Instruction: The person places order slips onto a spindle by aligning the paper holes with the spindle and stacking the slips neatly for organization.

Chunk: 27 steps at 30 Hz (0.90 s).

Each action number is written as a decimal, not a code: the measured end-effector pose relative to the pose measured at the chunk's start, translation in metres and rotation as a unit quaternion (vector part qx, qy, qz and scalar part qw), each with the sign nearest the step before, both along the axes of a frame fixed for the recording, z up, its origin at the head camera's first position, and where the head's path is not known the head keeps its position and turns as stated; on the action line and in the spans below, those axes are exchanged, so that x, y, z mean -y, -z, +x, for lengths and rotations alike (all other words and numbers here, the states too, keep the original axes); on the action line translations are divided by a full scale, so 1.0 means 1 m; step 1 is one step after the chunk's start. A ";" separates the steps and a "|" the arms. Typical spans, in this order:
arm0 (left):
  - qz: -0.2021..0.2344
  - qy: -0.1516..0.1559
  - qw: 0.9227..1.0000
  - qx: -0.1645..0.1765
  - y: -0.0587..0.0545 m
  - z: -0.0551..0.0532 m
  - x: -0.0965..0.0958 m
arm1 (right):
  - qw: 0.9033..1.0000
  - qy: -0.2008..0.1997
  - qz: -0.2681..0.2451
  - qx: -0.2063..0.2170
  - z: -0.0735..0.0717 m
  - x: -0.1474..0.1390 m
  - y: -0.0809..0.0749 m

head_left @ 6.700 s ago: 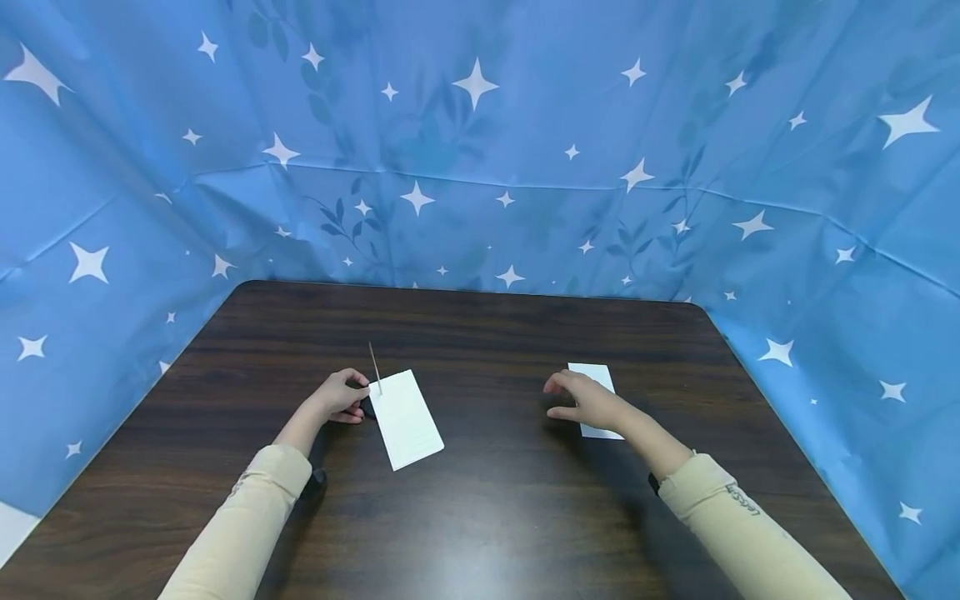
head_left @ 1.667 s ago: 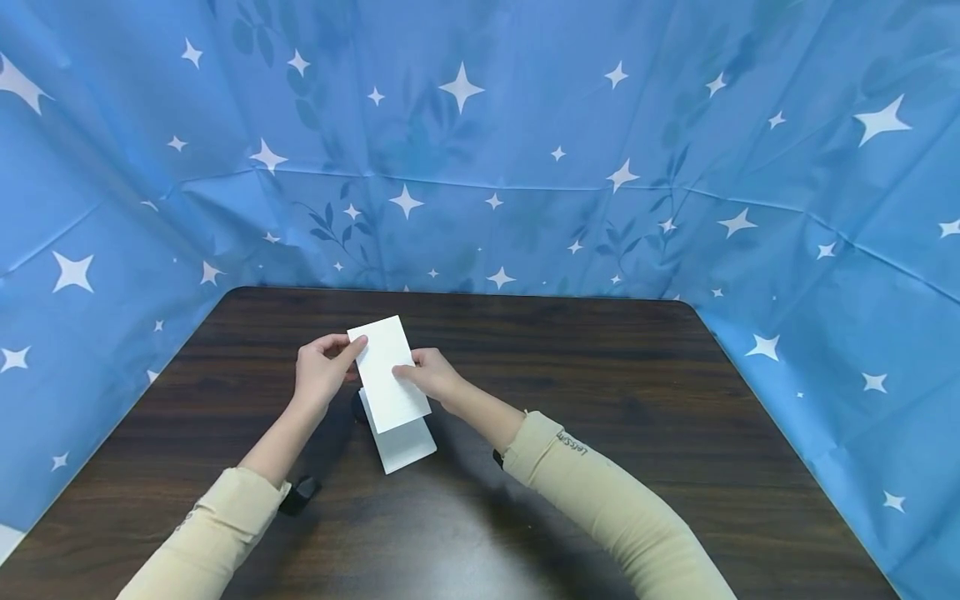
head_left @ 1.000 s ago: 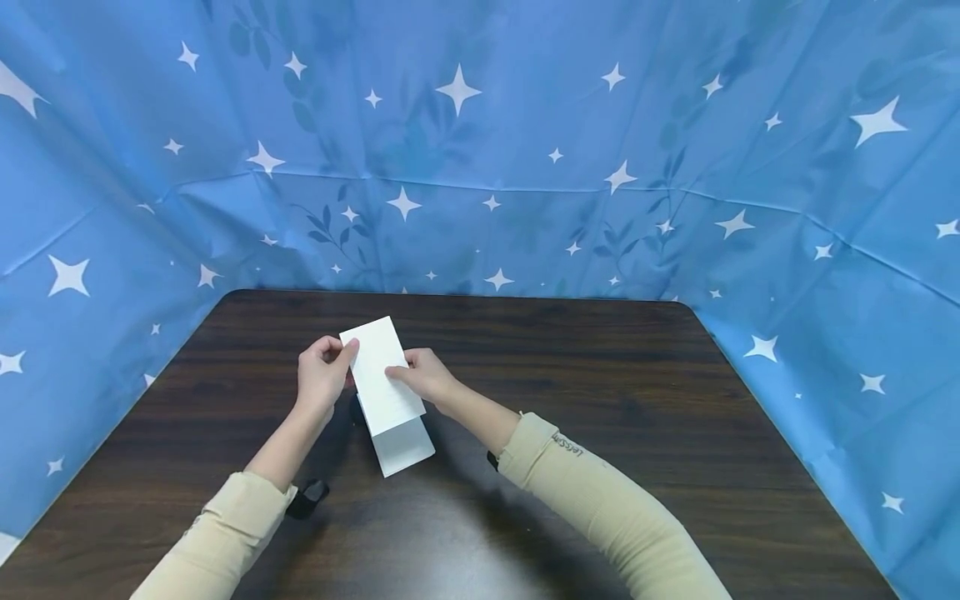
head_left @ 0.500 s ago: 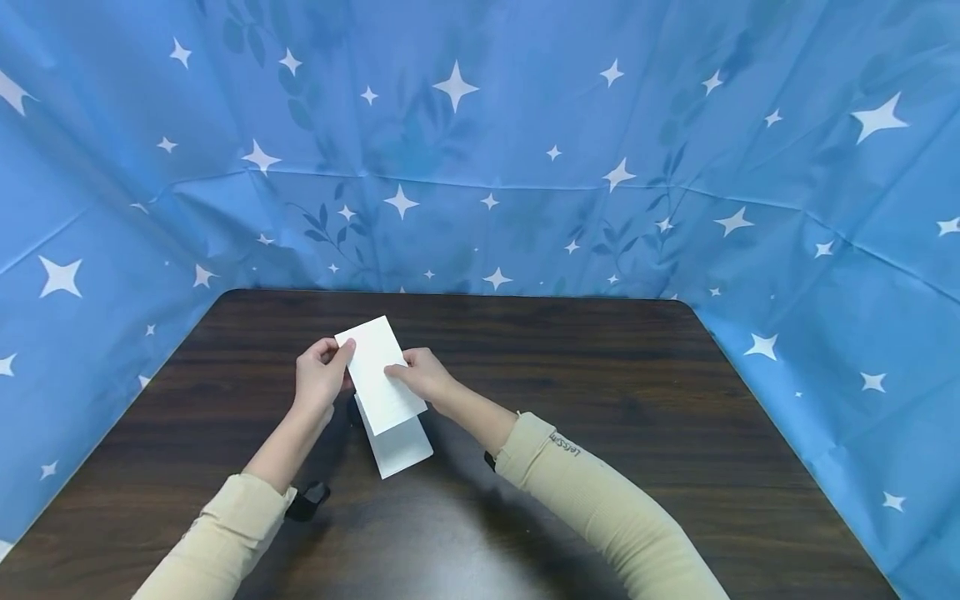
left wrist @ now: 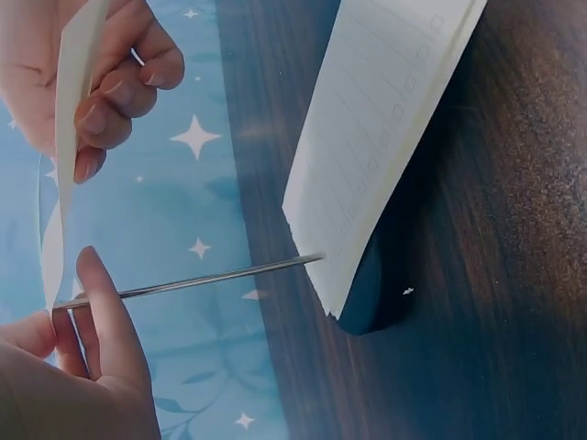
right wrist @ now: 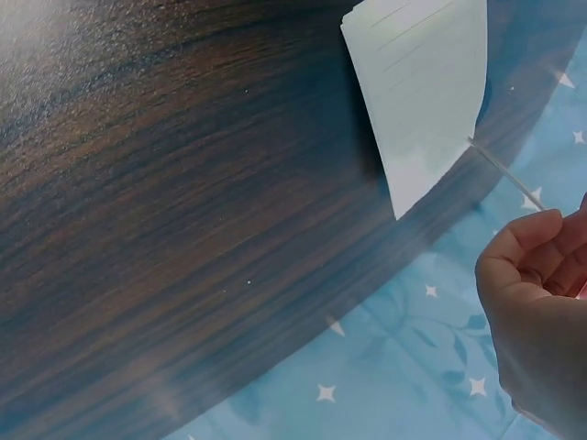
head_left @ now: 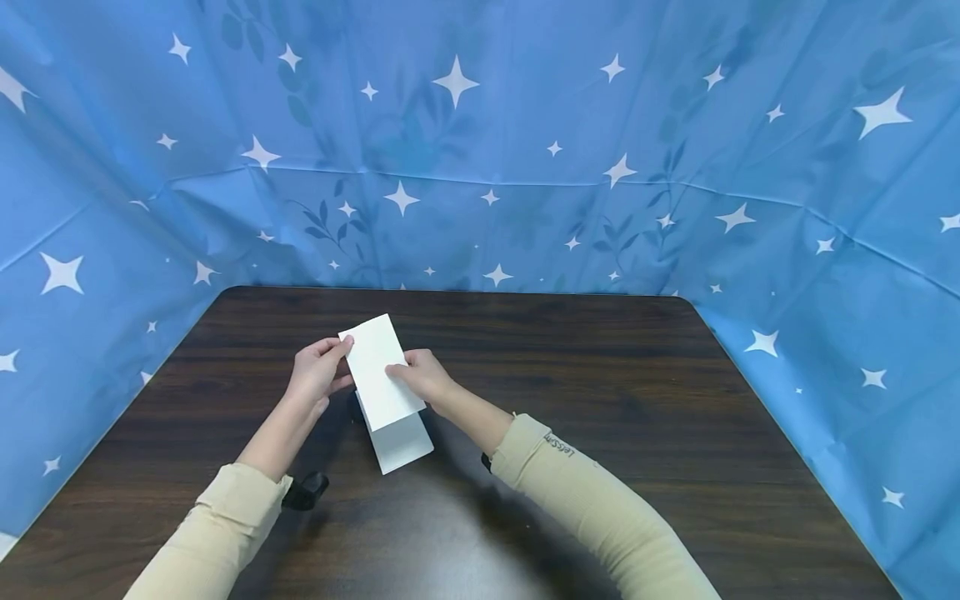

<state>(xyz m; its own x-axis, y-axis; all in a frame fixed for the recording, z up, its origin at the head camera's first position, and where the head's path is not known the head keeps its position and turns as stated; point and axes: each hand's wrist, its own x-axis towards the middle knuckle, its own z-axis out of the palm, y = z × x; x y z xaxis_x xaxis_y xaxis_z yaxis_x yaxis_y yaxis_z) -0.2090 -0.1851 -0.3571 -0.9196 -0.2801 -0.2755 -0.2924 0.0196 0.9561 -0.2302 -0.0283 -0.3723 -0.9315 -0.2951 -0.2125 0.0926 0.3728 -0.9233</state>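
In the head view my left hand (head_left: pixel 318 367) pinches the upper left corner of a white paper sheet (head_left: pixel 378 375). From the right, my right hand (head_left: pixel 423 375) grips the sheet's edge, thumb on top. Below it a stack of lined paper slips (left wrist: pixel 367 137) is run through by a thin metal spike (left wrist: pixel 211 277) on a black base (left wrist: pixel 362 298). In the left wrist view the spike's upper end meets the raised sheet beside my left fingers; whether it has pierced the sheet, I cannot tell. The right wrist view shows my right hand's curled fingers, with the sheet hidden.
A dark wood-grain table (head_left: pixel 600 417) carries all of this. Behind its far edge hangs a blue curtain (head_left: pixel 480 167) with white stars. A black wrist strap piece (head_left: pixel 306 492) shows at my left forearm.
Earlier the sheet lay on the table at right, under my right hand; now both hands hold it above the stack. In the last half second, my left fingers have spread slightly.
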 end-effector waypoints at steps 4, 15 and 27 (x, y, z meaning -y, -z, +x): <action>-0.012 -0.003 1.000 0.003 0.007 -0.002 0.001 | 1.000 0.002 0.005 0.003 0.001 0.001 0.004; -0.055 0.018 0.998 -0.017 0.038 -0.003 0.004 | 1.000 0.014 0.021 0.013 0.006 -0.008 0.030; -0.179 0.061 0.982 -0.013 0.049 -0.004 0.016 | 0.997 0.068 0.043 0.014 0.006 -0.017 0.045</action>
<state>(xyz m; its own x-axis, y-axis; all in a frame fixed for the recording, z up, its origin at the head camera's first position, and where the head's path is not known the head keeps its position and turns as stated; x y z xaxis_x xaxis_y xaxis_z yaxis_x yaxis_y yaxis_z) -0.2134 -0.2013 -0.4057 -0.9579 -0.2418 -0.1550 -0.2420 0.3887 0.8890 -0.2246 -0.0112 -0.4177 -0.9552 -0.1459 -0.2575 0.1724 0.4328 -0.8849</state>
